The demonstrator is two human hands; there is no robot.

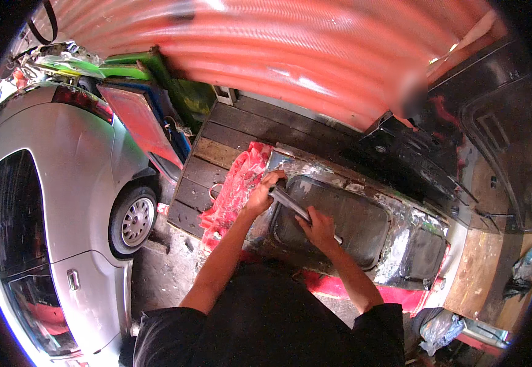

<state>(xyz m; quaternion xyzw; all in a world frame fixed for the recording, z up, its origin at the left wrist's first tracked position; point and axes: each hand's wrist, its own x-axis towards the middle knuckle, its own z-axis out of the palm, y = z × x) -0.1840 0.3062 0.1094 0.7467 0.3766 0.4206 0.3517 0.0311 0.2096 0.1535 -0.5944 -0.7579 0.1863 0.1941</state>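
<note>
A vehicle body panel (pixel 364 189) lies slantwise before me, its paint patchy and scraped, with a large dark recess and a smaller one to the right. Across it slants a silver rod-shaped metal tool (pixel 291 203), thicker at its upper-left end; its exact kind is unclear. My left hand (pixel 264 194) is closed at that thicker, dark end, over the panel's left edge. Lower down, my right hand (pixel 319 229) wraps round the shaft, and a thin tip sticks out past it. Red patterned cloth (pixel 241 189) is bunched beneath the panel's left side.
Dark wooden planks (pixel 217 151) support the panel. A silver car (pixel 88 183) stands close on the left. Coloured sheet panels (pixel 146 122) lean behind it. Red corrugated sheeting (pixel 266 55) forms the back wall. Black body parts (pixel 498 122) and plastic bags (pixel 440 330) are at right.
</note>
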